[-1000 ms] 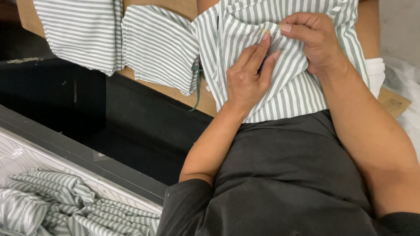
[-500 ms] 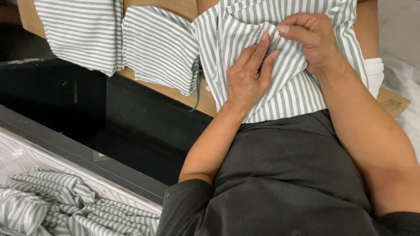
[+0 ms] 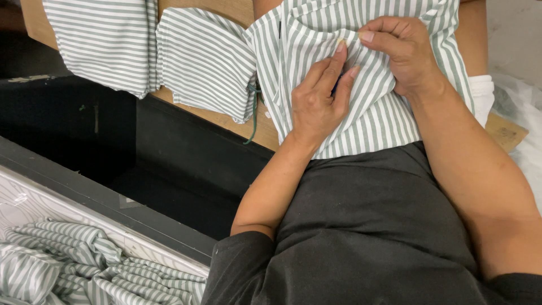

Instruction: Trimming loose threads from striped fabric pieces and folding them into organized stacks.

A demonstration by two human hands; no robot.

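Observation:
A green-and-white striped garment piece (image 3: 372,107) lies on the wooden table edge (image 3: 226,121) right in front of me. My left hand (image 3: 319,99) presses flat on it, fingers stretched toward a fold near the top. My right hand (image 3: 403,51) pinches the same fold of striped cloth between thumb and fingers. The two hands almost touch at the fingertips.
Two more striped cloth pieces (image 3: 206,62) (image 3: 101,42) hang over the table edge to the left. A green thread (image 3: 254,116) dangles there. A heap of striped cloth (image 3: 73,265) fills a bin at lower left. White material (image 3: 528,130) lies at the right.
Both hands stay on the striped piece; the fingers have shifted only slightly at the fold.

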